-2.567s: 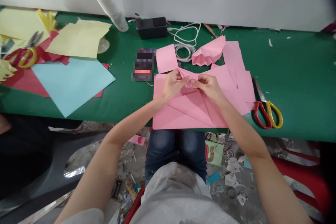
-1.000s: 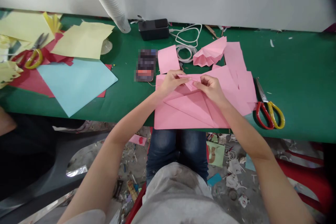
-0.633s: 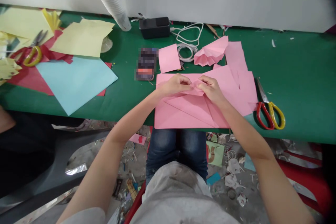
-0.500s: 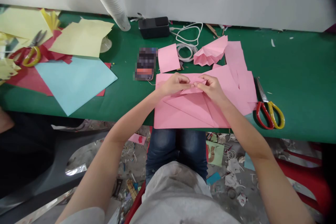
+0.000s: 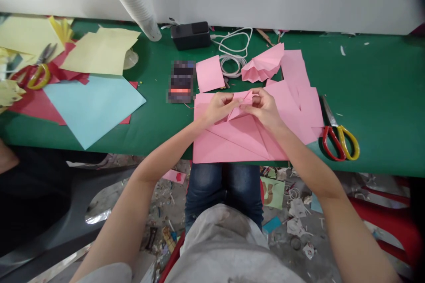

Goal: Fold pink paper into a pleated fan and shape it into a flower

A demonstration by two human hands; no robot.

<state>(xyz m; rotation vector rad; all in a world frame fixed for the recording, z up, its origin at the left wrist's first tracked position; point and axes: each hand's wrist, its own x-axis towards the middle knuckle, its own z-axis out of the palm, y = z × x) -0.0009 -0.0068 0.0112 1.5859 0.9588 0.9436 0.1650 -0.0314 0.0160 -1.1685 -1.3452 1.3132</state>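
My left hand (image 5: pixel 218 107) and my right hand (image 5: pixel 264 107) meet over the middle of the green table (image 5: pixel 381 97). Both pinch a small folded pink paper piece (image 5: pixel 241 101) between their fingertips, just above a stack of large pink sheets (image 5: pixel 232 141). A pleated pink paper fan shape (image 5: pixel 262 64) lies behind the hands. A small pink square (image 5: pixel 209 73) lies to the left of it.
Red-and-yellow scissors (image 5: pixel 340 139) lie right of the pink sheets. A phone (image 5: pixel 181 82), a black box (image 5: pixel 190 35), a white cable (image 5: pixel 232 53) and stacked white cups (image 5: pixel 133 4) sit behind. Blue (image 5: pixel 93 101), yellow (image 5: pixel 99 51) and red paper and another pair of scissors (image 5: pixel 35 73) lie left.
My hands have kept working the small pink piece, turning and refolding it; it now sits a little farther back between my fingertips. The view has shifted slightly.
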